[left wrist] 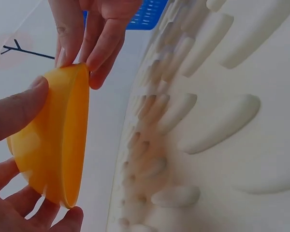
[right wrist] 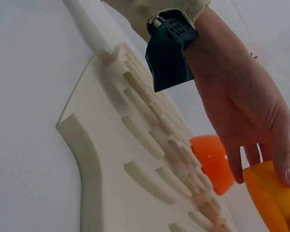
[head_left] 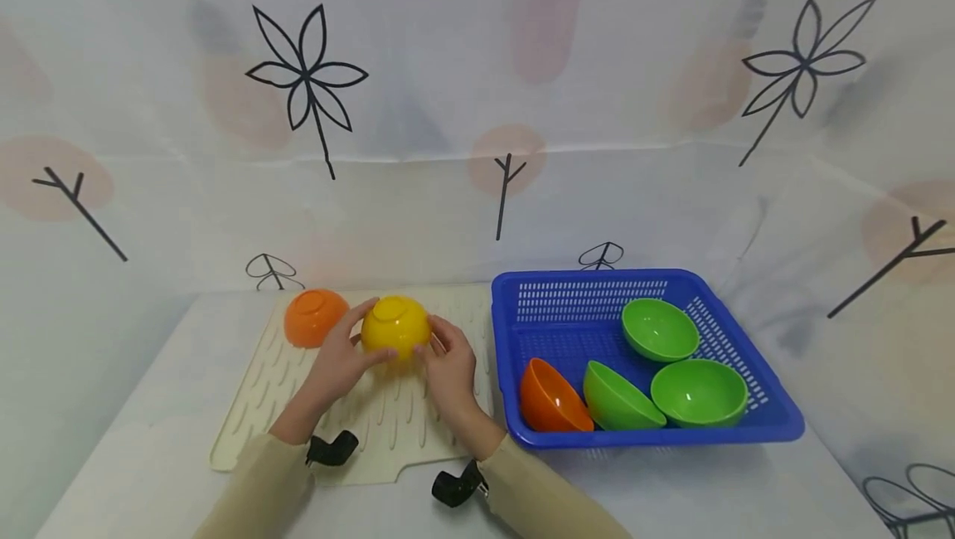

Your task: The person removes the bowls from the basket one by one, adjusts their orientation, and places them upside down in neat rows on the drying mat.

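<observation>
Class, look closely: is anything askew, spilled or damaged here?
Nothing looks spilled or damaged. Slightly askew: in the blue basket, an orange bowl and the green bowl beside it tip rightward instead of sitting level.

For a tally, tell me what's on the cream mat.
An inverted orange bowl rests on the cream mat, hiding whatever lies beneath; a yellow bowl is held above.

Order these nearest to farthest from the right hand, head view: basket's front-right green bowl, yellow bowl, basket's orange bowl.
1. Yellow bowl: gripped by the right hand, on its left.
2. Orange bowl: right of the hand, front-left in the basket.
3. Green bowl: farther right, basket's front-right.
</observation>
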`<state>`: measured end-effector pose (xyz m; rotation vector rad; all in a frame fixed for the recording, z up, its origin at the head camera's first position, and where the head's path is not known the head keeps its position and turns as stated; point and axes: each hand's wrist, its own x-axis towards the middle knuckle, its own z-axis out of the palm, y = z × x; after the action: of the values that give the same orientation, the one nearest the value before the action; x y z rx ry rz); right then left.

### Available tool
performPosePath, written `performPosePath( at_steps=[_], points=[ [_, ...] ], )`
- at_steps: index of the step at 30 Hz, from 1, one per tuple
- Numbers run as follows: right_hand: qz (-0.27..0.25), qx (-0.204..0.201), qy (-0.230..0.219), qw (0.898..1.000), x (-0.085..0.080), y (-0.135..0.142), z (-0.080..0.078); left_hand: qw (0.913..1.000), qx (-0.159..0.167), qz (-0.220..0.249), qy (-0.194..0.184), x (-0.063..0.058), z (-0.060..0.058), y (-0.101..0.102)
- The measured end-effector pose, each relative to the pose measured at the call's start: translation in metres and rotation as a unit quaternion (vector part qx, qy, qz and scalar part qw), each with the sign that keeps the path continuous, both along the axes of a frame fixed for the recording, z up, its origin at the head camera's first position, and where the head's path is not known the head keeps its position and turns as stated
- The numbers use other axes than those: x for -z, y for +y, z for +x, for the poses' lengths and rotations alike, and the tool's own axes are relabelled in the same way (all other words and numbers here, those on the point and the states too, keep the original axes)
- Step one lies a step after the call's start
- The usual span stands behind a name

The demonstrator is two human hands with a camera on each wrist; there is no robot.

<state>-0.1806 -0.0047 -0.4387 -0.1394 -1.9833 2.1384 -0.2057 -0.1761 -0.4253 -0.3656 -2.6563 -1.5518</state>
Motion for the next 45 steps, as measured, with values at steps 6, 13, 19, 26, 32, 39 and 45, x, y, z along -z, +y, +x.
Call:
performPosePath(
  at_steps=[6, 13, 19, 26, 32, 39, 45],
  points=[
    [0.014, 0.017, -0.024, 0.999, 0.009, -0.010, -0.012, 0.9993, -0.028, 0.007, -0.025, 0.008, -0.012, 0.000],
    [0.031, 0.003, -0.046, 0.998, 0.009, -0.015, -0.022, 0.9977, -0.060, -0.003, -0.030, 0.014, -0.026, 0.000],
    [0.069, -0.035, -0.072, 0.994, 0.009, -0.016, -0.033, 0.9972, -0.071, -0.007, -0.024, 0.020, -0.037, -0.001],
    [0.082, -0.071, -0.091, 0.990, 0.014, -0.017, -0.045, 0.9934, -0.087, 0.009, -0.074, 0.021, -0.049, 0.003],
    [0.118, -0.105, -0.106, 0.982, 0.018, -0.020, -0.049, 0.9896, -0.106, 0.031, -0.091, 0.022, -0.053, 0.004],
    [0.171, -0.134, -0.104, 0.970, 0.015, -0.022, -0.050, 0.9885, -0.126, 0.037, -0.075, 0.023, -0.055, 0.006],
    [0.190, -0.146, -0.099, 0.966, 0.014, -0.023, -0.049, 0.9871, -0.142, 0.025, -0.070, 0.024, -0.056, 0.006]
  ],
)
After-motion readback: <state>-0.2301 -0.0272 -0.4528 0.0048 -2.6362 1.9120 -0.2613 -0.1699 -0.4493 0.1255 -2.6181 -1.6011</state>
